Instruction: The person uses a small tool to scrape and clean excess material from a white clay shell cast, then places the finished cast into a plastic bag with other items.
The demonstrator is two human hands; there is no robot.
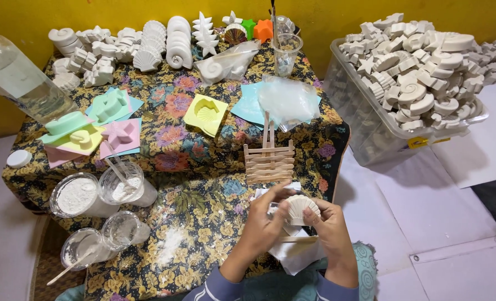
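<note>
Head view
Left hand (264, 223): curled around the left side of the shell cast (302, 208), fingers closed on its edge.
Right hand (331, 223): closed on the cast's right side, thumb across the ribbed face.
Shell cast: white, scallop-shaped, held between both hands just past the table's near edge, above a sheet of white paper (295, 253) and a thin wooden stick (298, 238).
Table (197, 161): covered by a floral cloth.
Wooden easel (269, 159): small slatted stand close behind the hands, near the near edge.
Powder cups (78, 195): clear cups with white powder and stirrers at the near left corner; spilled powder lies on the cloth beside them.
Moulds (205, 113): yellow, pink and green ones mid-table, on coloured sheets.
Finished casts (147, 47): rows of white shells and stars along the far edge.
Bin (370, 134): clear tub right of the table, heaped well above its rim with casts.
Risk, grip: the cast looks brittle; squeezing or twisting the thin rim could chip it.
Risk, drop: the cast hangs over the lap rather than the table, so a slip could send it to the floor.
Risk, easel: a forward reach could tip the light stand.
Risk, cups: an elbow swung left could knock them and scatter more powder.
Risk, bin: a bump could shed casts from the heap.
</note>
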